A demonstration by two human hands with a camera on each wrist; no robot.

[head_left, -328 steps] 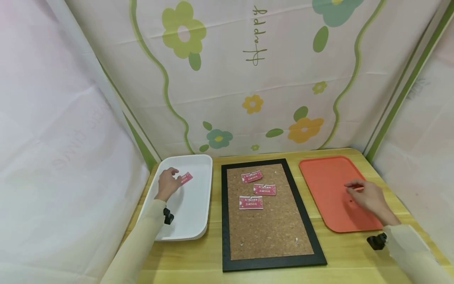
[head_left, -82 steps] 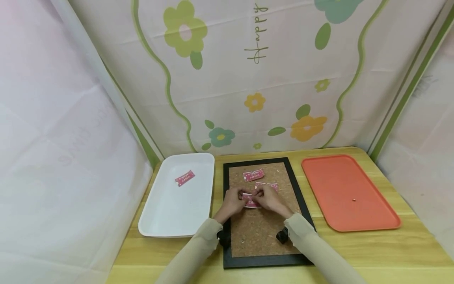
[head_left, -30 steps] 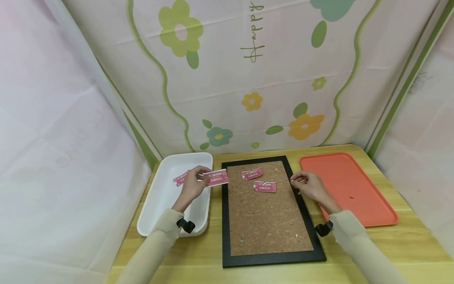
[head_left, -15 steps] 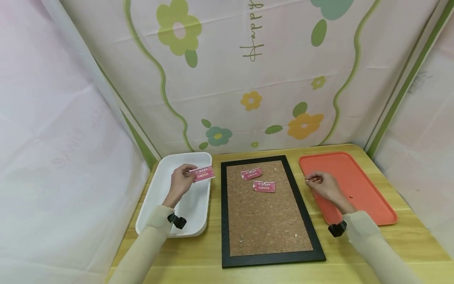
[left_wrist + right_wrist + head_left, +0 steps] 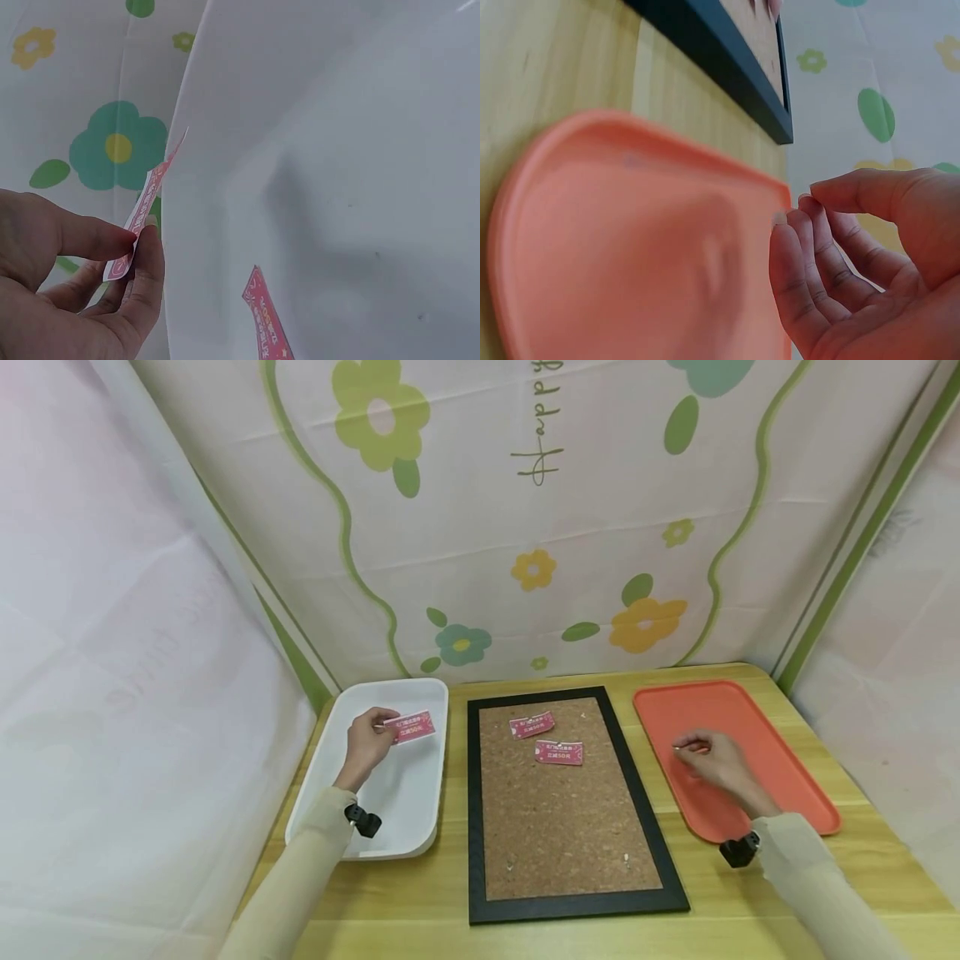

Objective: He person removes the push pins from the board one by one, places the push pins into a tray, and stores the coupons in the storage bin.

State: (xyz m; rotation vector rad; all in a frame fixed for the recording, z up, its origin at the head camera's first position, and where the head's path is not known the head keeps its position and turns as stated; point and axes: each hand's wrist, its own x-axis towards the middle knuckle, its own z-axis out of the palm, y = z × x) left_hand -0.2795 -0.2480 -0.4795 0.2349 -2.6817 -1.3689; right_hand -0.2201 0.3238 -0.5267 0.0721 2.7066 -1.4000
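Observation:
My left hand (image 5: 367, 747) pinches a pink printed coupon (image 5: 415, 727) between thumb and fingers, over the white bin (image 5: 405, 810). Another coupon (image 5: 268, 322) lies inside that bin in the left wrist view; from the head it is hidden. Above the orange tray (image 5: 787, 785), my right hand (image 5: 722, 762) has thumb and index finger together on a tiny pale thumbtack (image 5: 677, 747), barely visible. Two coupons, an upper one (image 5: 532, 725) and a lower one (image 5: 558, 752), are fixed on the cork board (image 5: 566, 827).
Between bin and tray, the board's black frame (image 5: 577, 910) lies on the wooden table (image 5: 420, 902). Small pale tacks, one of them a lower right tack (image 5: 627, 858), sit near the cork's corners. Fabric walls (image 5: 450, 527) close off the back and sides.
Both hands were together on the lowest coupon on the board; that coupon is off it now. My left hand has carried it left over the bin, while my right hand has moved right over the tray.

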